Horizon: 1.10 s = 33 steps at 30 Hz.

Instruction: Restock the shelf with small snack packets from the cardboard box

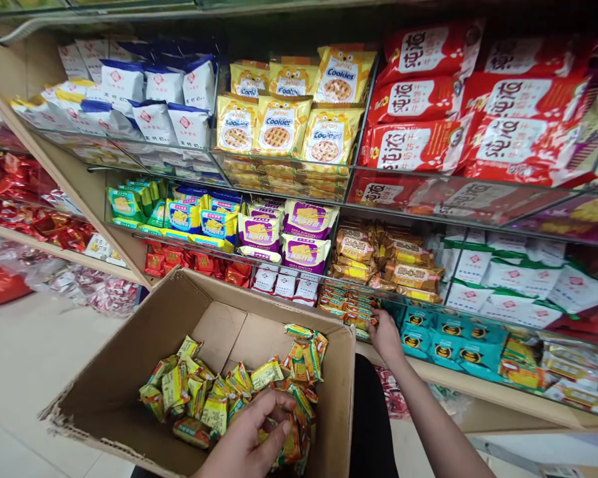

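An open cardboard box point(329, 411) stands in front of me with many small yellow, green and orange wrapped snacks point(174, 388) on its bottom. My left hand point(262, 431) is inside the box over these packets, its fingers curled and partly apart; whether a packet is between them is hidden. My right hand point(386, 335) reaches past the box to the bottom shelf. Its fingertips touch the end of a stack of small orange and green wrapped snacks point(349, 309) lying in rows there.
Shelves hold yellow cookie packs point(284, 126), red packs point(413, 96), brown packs point(411, 255) and teal packs point(448, 338). Glass dividers and a shelf edge point(478, 395) run across. Bagged goods point(94, 285) lie on the floor at left.
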Available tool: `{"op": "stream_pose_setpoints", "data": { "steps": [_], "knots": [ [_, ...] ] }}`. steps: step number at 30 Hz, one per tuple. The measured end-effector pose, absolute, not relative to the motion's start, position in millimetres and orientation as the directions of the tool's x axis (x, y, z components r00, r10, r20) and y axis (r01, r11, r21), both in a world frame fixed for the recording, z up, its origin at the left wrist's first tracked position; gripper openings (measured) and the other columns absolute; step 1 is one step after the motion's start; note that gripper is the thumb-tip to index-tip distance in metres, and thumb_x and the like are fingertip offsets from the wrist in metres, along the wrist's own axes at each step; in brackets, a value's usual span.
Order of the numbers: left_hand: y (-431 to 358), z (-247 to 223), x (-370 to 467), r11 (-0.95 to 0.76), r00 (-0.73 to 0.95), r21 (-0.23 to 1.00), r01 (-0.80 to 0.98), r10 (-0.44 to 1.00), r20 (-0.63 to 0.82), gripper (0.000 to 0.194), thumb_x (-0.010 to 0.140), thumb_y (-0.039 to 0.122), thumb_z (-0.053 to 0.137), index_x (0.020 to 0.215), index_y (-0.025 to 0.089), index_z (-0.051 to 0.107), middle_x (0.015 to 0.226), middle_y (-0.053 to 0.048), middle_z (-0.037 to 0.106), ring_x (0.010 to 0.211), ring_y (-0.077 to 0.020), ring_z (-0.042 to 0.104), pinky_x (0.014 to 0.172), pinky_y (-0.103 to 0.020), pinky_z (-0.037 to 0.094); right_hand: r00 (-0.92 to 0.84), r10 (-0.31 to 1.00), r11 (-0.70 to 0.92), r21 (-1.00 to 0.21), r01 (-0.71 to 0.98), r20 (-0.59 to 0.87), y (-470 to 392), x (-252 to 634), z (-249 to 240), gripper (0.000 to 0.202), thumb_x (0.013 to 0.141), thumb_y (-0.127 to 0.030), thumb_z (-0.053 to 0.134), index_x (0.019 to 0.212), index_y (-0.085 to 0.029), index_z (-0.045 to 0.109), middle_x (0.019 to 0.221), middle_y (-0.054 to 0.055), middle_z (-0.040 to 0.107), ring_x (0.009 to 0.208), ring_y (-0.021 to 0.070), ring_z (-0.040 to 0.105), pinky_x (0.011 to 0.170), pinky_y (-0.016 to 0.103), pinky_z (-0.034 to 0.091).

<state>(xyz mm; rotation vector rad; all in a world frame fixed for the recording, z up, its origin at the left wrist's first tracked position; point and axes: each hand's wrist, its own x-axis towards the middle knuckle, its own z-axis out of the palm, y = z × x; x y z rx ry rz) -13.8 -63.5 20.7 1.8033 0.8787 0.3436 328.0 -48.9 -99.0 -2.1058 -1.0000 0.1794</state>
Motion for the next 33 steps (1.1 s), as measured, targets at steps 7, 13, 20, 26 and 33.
{"op": "stream_pose_setpoints", "data": {
  "steps": [7, 13, 20, 26, 33],
  "knots": [
    [-62.6, 19.7, -10.4, -0.217, 0.763, 0.892, 0.396, 0.618, -0.188, 0.016, 0.085, 0.026, 0.044, 0.092, 0.017, 0.056, 0.083, -0.003, 0.059, 0.077, -0.0145, 0.054, 0.072, -0.022, 0.043, 0.698, 0.703, -0.382, -0.758, 0.529, 0.133, -56.5, 326.9, -115.5, 0.042, 0.071, -0.030, 0.047, 0.111, -0.016, 0.042, 0.076, 0.004, 0.060, 0.068, 0.0204, 0.061, 0.065, 0.032, 0.047],
    [-64.2, 18.5, -10.3, -0.238, 0.769, 0.861, 0.449, 0.594, -0.237, 0.020, 0.084, 0.026, 0.043, 0.096, 0.016, 0.056, 0.083, -0.005, 0.060, 0.077, -0.0155, 0.055, 0.072, -0.024, 0.044, 0.712, 0.675, -0.331, -0.784, 0.525, 0.192, -57.4, 324.1, -111.2, 0.043, 0.070, -0.032, 0.047, 0.109, -0.014, 0.044, 0.079, 0.007, 0.060, 0.069, 0.0213, 0.061, 0.066, 0.035, 0.049],
    [-54.9, 37.9, -19.9, -0.351, 0.827, 0.824, 0.445, 0.514, -0.228, 0.024, 0.083, 0.028, 0.045, 0.102, 0.023, 0.058, 0.101, -0.004, 0.063, 0.094, -0.0168, 0.057, 0.084, -0.024, 0.043, 0.704, 0.625, -0.229, -0.784, 0.578, 0.337, -112.7, 264.0, -115.0, 0.035, 0.080, -0.038, 0.041, 0.103, -0.014, 0.050, 0.105, 0.016, 0.055, 0.096, 0.0236, 0.054, 0.081, 0.038, 0.045],
    [-2.0, 26.7, -18.3, -0.572, 0.756, 0.503, 0.648, 0.401, -0.517, 0.058, 0.071, 0.027, 0.058, 0.127, 0.026, 0.046, 0.131, -0.010, 0.047, 0.120, -0.0284, 0.043, 0.099, -0.041, 0.032, 0.520, 0.769, -0.133, -0.703, 0.699, 0.371, -149.2, 222.2, -130.1, 0.021, 0.081, -0.032, 0.046, 0.084, -0.020, 0.063, 0.099, 0.009, 0.062, 0.096, 0.0242, 0.054, 0.086, 0.042, 0.040],
    [-4.6, -13.9, -6.6, -0.693, 0.669, 0.281, 0.664, 0.384, -0.636, 0.083, 0.052, 0.019, 0.067, 0.131, 0.021, 0.041, 0.119, -0.019, 0.055, 0.109, -0.0397, 0.050, 0.086, -0.050, 0.038, 0.542, 0.746, -0.122, -0.720, 0.684, 0.388, -144.5, 233.7, -130.5, 0.025, 0.082, -0.035, 0.045, 0.083, -0.018, 0.063, 0.092, 0.010, 0.064, 0.089, 0.0230, 0.057, 0.081, 0.041, 0.043]
  ]
}}
